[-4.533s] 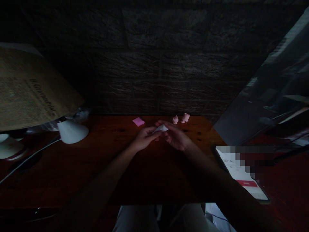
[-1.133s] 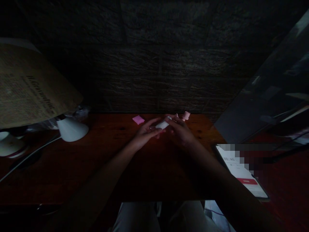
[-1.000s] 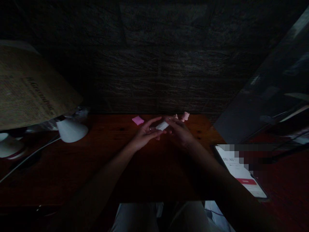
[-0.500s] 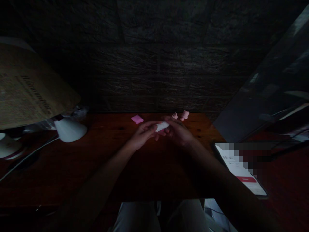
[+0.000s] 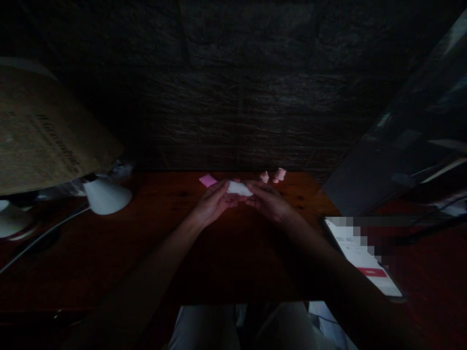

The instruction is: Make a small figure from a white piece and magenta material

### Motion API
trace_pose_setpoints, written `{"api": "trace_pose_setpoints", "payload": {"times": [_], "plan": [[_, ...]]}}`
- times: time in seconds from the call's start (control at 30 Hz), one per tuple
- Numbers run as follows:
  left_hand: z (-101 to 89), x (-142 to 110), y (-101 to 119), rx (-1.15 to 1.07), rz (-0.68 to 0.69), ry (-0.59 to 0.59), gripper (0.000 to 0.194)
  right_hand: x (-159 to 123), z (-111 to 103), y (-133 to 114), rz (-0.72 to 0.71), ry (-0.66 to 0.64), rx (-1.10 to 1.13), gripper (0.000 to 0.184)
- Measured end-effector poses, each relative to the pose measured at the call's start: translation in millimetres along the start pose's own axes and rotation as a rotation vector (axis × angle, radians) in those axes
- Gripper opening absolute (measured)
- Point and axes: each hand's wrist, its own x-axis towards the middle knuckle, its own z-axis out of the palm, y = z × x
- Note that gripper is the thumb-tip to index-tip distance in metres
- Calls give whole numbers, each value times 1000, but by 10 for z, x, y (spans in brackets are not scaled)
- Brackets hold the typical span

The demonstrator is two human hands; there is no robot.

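Note:
Between my two hands, just above the wooden table, is a white, soft-looking piece like modelling clay (image 5: pixel 240 188), longer than it is wide. My left hand (image 5: pixel 214 203) pinches its left end, thumb on top and fingers curled below. On the other end my right hand (image 5: pixel 269 200) closes in the same way. A bit of pink shows under the white piece, too dark to make out. Just behind my left hand lies a flat pink square (image 5: pixel 207 180). Small pale pink shaped pieces (image 5: pixel 280 174) stand beyond my right hand, near the wall.
The wooden table (image 5: pixel 146 243) meets a dark brick wall (image 5: pixel 233 112). At left are a white cone-shaped base (image 5: pixel 107 196), a cable, and a large brown printed paper bag (image 5: pixel 51 126). A lit phone (image 5: pixel 365 262) lies at the right edge, beside a dark panel (image 5: pixel 368 160).
The white piece has moved slightly left and turned, and more of its top shows between my hands. My right fingers have shifted to its right end. The pink pieces stay put.

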Motion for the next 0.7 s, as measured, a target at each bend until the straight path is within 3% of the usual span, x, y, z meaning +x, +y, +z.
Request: {"api": "trace_pose_setpoints", "payload": {"times": [0.3, 0.5, 0.7], "plan": [[69, -36, 9, -48, -64, -1, 32, 18, 33, 25, 34, 44, 61, 25], [63, -17, 6, 7, -2, 58, 30, 8, 48, 28, 47, 61, 59, 33], [94, -23, 18, 22, 36, 79, 29, 20, 100, 42, 73, 50, 78, 29]]}}
